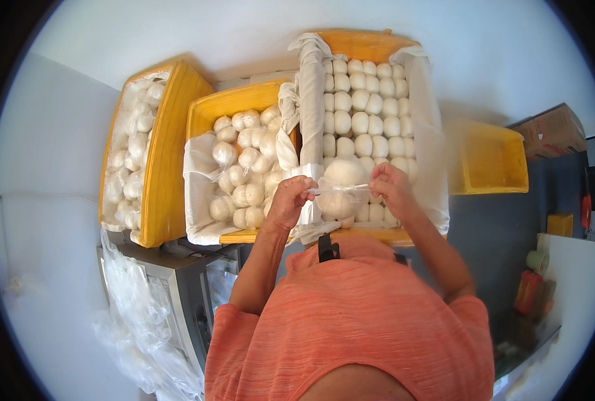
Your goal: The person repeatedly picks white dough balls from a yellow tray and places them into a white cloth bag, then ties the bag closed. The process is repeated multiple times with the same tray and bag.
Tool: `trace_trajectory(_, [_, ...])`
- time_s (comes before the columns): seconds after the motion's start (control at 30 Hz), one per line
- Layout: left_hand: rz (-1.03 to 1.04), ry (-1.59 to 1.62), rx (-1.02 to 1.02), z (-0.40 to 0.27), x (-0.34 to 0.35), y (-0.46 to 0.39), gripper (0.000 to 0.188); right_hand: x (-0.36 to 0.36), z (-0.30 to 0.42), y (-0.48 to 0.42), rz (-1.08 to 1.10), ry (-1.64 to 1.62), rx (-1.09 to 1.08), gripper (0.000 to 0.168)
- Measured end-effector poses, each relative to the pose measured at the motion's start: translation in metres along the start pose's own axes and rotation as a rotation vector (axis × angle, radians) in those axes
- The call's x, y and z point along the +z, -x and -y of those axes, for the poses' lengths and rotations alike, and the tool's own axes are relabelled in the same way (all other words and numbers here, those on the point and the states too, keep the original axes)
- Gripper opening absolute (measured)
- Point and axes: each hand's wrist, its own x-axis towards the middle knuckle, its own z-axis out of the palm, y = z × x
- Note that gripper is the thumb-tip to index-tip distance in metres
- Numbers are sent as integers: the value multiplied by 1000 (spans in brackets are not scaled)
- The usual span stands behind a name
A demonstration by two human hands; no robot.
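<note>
A clear plastic bag (341,189) is stretched between my two hands, its pulled ends twisted across its middle. Inside it are white round buns (346,171), apparently two, bulging above and below the twist. My left hand (292,199) pinches one end of the plastic, and my right hand (392,189) pinches the other. Both hands are over the near part of a large yellow crate (362,44) lined with white cloth (423,100). Rows of unwrapped white buns (360,123) fill that crate; the bag and my hands hide some of them.
Left of the large crate, a cloth-lined yellow crate (197,118) holds bagged buns (247,165). Another yellow crate (169,165) with bagged buns stands at far left, above a metal cabinet (164,265) hung with plastic bags (134,301). A yellow bin (498,160) and cardboard box (550,130) are at right.
</note>
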Motion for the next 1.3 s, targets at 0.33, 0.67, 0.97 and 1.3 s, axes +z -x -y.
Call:
trace_trajectory(0.33, [104,-257,-63,28,23,41,39,62,26,32,265,110,273,46])
trace_trajectory(0.67, [-479,-159,429,-33,-20,68,17,116,1,-38,306,153,60,37])
trace_trajectory(0.97, [-512,-978,351,-32,-61,116,48,106,-112,-81,278,1158,-506,40])
trace_trajectory(1.3, [-497,-753,192,17,-101,127,31,113,-164,-84,234,1392,-633,16])
